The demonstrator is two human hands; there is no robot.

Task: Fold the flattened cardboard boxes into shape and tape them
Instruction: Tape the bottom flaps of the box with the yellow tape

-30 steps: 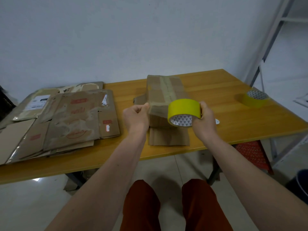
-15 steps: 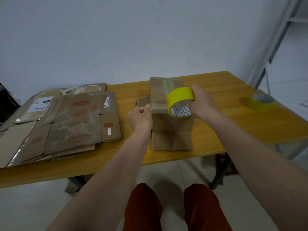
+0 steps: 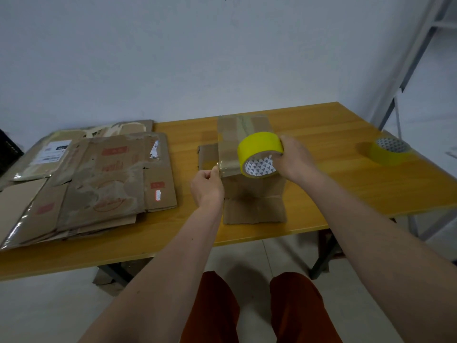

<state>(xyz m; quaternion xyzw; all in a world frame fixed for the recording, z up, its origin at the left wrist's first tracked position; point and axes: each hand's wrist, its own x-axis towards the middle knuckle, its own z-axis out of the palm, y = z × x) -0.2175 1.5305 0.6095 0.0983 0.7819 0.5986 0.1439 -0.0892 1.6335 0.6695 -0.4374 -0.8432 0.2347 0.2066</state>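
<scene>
Now, box: the folded cardboard box (image 3: 249, 169) stands on the tabletop (image 3: 321, 184).
Right hand (image 3: 294, 157): grips the yellow tape roll (image 3: 259, 154) over the box's top.
Left hand (image 3: 206, 185): pinches the tape's free end (image 3: 218, 168) at the box's left edge.
Relation: the strip lies crosswise, left to right, roll rightward.

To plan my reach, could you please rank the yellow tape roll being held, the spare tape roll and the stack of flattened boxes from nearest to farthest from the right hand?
1. Held yellow tape roll, gripped by the right hand.
2. Spare tape roll, far right.
3. Stack of flattened boxes, far left.
</scene>
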